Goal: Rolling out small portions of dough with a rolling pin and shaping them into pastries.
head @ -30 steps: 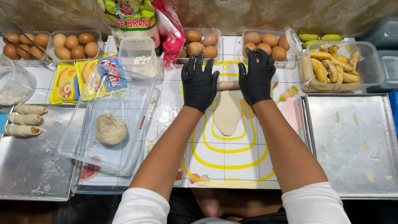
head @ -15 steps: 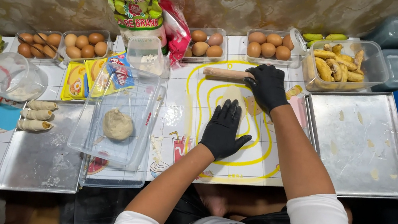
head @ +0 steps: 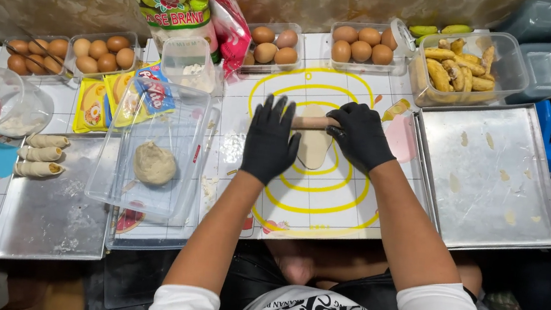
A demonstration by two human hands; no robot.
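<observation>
Centre of frame: both black-gloved hands on a wooden rolling pin (head: 313, 121) over a flattened oval of dough (head: 313, 147) on the white mat with yellow rings (head: 298, 200); left hand (head: 269, 140) lies flat, fingers spread, on the pin's left end, right hand (head: 360, 135) is curled loosely over its right end (neither fully grips it). Left of the mat a clear tray (head: 179, 137) holds a dough ball (head: 155, 163), an empty metal tray (head: 490, 176) sits right, and peeled bananas in a clear tub (head: 511, 65) upper right.
</observation>
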